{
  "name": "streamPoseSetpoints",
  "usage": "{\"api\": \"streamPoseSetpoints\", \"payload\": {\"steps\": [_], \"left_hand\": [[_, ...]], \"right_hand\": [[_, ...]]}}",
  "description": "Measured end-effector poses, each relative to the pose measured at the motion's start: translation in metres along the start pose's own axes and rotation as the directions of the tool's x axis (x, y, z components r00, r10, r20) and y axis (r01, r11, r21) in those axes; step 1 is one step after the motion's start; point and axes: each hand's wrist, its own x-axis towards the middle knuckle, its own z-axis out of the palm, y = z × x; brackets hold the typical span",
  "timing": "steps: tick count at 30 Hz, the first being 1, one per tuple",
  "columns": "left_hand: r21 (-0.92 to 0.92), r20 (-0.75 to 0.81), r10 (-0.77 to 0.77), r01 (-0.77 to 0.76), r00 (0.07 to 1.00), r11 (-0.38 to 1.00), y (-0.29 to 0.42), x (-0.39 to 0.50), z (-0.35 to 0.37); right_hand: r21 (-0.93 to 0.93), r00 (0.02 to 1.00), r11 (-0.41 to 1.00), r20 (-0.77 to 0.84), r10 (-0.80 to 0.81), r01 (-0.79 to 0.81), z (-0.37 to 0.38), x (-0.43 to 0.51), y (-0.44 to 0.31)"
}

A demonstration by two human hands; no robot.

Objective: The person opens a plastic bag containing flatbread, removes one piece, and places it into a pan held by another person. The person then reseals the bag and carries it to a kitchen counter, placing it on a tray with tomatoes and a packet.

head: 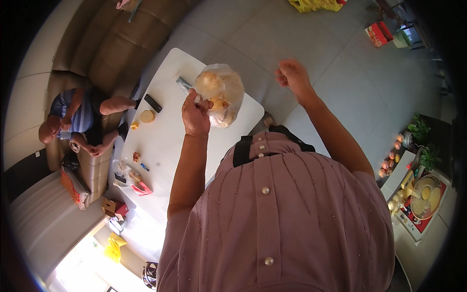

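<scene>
My left hand (196, 114) grips the gathered edge of a clear plastic bag (233, 87), which hangs over the near right part of the white table. Pale yellow and orange food shows through the plastic; its exact kind cannot be told. My right hand (293, 75) is raised over the floor to the right of the table, blurred, with its fingers bent; I see nothing in it. Just beyond my left hand lies a dark narrow item in clear wrapping (183, 84). Farther left on the table are a black remote control (153, 103) and a round tan item (147, 116).
The white table (168, 135) also bears a small orange piece (134, 125), a blue item (145, 167) and plastic bags (135, 177). A person (78, 113) sits on the brown leather sofa (105, 47). A red box (379, 34) and a fan (425, 197) stand right.
</scene>
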Motion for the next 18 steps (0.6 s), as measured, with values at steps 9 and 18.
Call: {"api": "streamPoseSetpoints", "payload": {"steps": [9, 18], "left_hand": [[0.078, -0.061, 0.085, -0.08, 0.995, 0.994, -0.003, 0.023, -0.035], [0.344, -0.105, 0.03, 0.008, 0.994, 0.939, -0.065, 0.057, -0.081]], "right_hand": [[-0.025, 0.984, 0.988, 0.09, 0.152, -0.151, -0.007, -0.006, 0.062], [-0.228, 0.939, 0.95, 0.222, 0.262, -0.211, 0.021, -0.006, 0.112]]}}
